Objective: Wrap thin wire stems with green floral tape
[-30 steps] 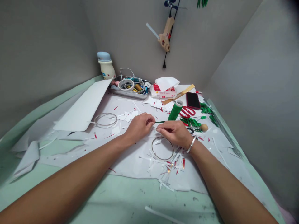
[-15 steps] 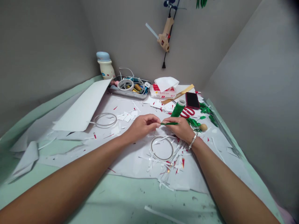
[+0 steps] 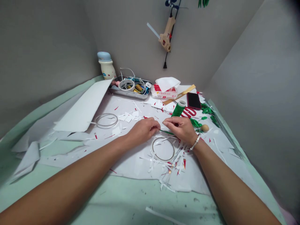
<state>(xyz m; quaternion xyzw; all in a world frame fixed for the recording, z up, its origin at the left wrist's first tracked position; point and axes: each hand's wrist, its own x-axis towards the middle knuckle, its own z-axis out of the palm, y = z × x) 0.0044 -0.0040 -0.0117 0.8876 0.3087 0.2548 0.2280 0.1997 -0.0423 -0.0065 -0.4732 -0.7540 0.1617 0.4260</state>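
Observation:
My left hand (image 3: 143,130) pinches the tip of a thin green stem (image 3: 167,132) between thumb and fingers. The stem runs rightward and passes under my right hand (image 3: 184,128). My right thumb and forefinger are pressed together just above the stem; whatever they hold is too fine to make out. Right behind that hand stands a spool of green thread (image 3: 178,109). Red-handled scissors (image 3: 189,112) and a bunch of green leaves (image 3: 195,122) lie beyond it, with a small round tan ball (image 3: 204,128) to the right.
A clear ring (image 3: 163,150) lies among paper scraps in front of my hands. At the back are a metal tray (image 3: 128,93) of supplies, a tissue pack (image 3: 164,92) and a phone (image 3: 194,101). A glue gun (image 3: 167,35) hangs on the wall.
My right hand's fingers have lifted off the green stem and now pinch above it. The left-hand end of the stem has dropped slightly, and my left fingers have curled in more.

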